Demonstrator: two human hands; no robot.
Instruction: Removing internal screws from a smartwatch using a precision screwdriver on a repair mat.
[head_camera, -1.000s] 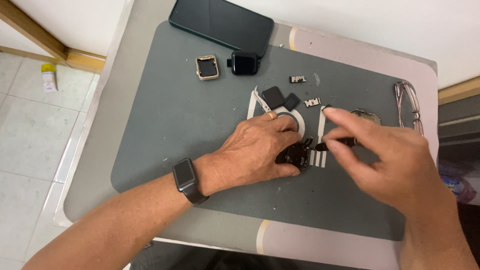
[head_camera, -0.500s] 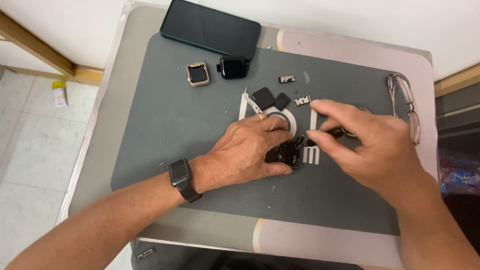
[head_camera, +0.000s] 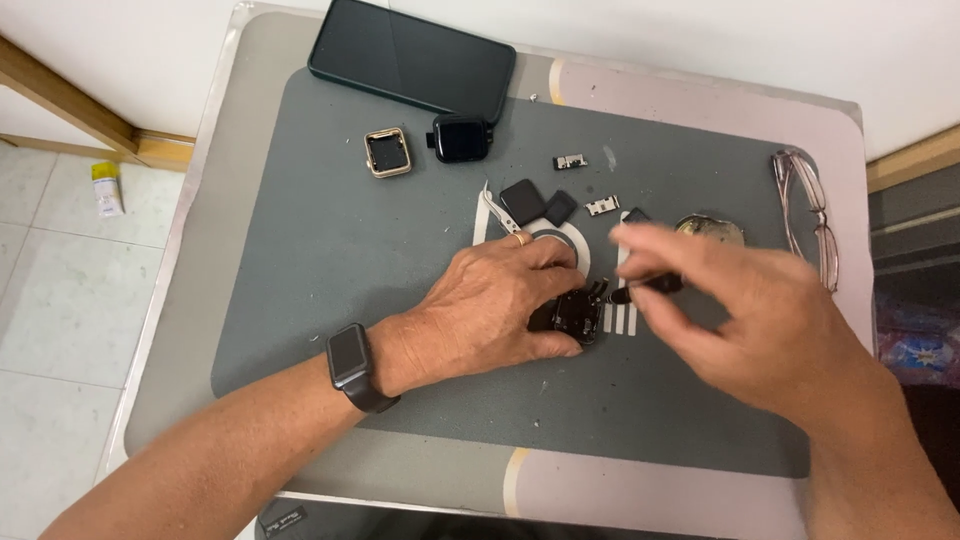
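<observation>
Your left hand (head_camera: 490, 305) lies palm down on the grey mat (head_camera: 330, 250), fingers closed over a small dark watch body (head_camera: 572, 315) and pinning it to the mat near the middle of the bench (head_camera: 200, 250). A dark smartwatch (head_camera: 350, 360) sits on that wrist, and there is a ring on one finger. Your right hand (head_camera: 750, 320) is blurred, just right of the watch body, its fingertips pinched on a small dark part (head_camera: 650, 287) right beside it; what the part is, can't tell.

Just beyond your left hand's fingers, tweezers (head_camera: 497, 212) lie next to two small black square pieces (head_camera: 522, 200). A small metal bracket (head_camera: 602, 206) lies right of them, another (head_camera: 570, 161) further toward the far edge. A round metal disc (head_camera: 712, 229) sits beyond your right hand.

Toward the far edge, a gold-rimmed watch case (head_camera: 387, 153) and a black watch case (head_camera: 461, 139) sit side by side. A dark phone (head_camera: 412, 60) lies face up behind them, overlapping the mat's far edge. Glasses (head_camera: 805, 215) lie folded at the mat's right edge.

On the floor off the bench's left edge stands a small bottle with a yellow cap (head_camera: 106, 188).
</observation>
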